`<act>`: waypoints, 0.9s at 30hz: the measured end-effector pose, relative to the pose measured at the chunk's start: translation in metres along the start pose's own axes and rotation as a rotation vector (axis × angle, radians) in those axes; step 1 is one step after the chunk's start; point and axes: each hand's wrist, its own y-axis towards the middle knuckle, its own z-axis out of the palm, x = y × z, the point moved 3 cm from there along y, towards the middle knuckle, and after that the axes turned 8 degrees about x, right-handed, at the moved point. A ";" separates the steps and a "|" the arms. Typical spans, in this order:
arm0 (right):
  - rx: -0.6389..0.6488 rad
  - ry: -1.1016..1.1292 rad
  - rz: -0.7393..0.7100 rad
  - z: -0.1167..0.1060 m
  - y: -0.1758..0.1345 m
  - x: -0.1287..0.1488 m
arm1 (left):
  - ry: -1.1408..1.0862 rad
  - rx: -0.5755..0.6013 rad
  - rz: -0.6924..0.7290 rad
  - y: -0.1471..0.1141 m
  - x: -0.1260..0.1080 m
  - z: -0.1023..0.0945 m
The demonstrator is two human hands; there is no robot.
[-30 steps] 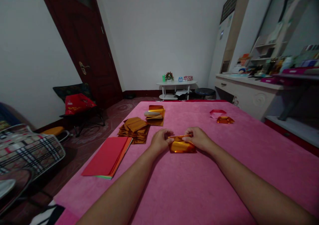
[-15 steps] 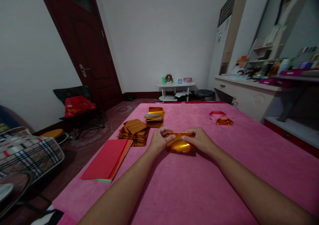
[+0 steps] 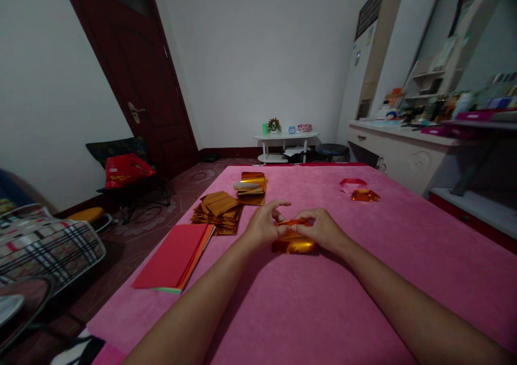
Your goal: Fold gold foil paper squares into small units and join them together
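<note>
Shiny gold foil paper point(image 3: 297, 243) lies in front of me on the pink cloth, its far edge rolled or folded over. My left hand point(image 3: 267, 223) has its thumb on the left part of that edge, with the index finger lifted away from the paper. My right hand point(image 3: 321, 226) pinches the folded edge from the right. Left of my hands is a fanned stack of gold foil papers point(image 3: 218, 214). Behind it sits another gold foil bundle point(image 3: 252, 192) with a pale oval object point(image 3: 246, 186) on it. A folded gold foil piece point(image 3: 365, 195) rests at the far right.
Red and orange paper sheets point(image 3: 173, 257) lie at the table's left side. A pink ribbon-like loop point(image 3: 353, 183) is near the far right piece. Beyond the table stand a white side table point(image 3: 286, 136), a dark stool point(image 3: 332, 149) and a white dresser point(image 3: 404, 144).
The far edge of the foil paper has been folded toward me. My left index finger has lifted off it, while my right hand has drawn slightly inward.
</note>
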 end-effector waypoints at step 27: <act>0.010 0.243 0.088 -0.010 -0.003 -0.003 | -0.162 0.174 -0.078 -0.002 0.001 0.008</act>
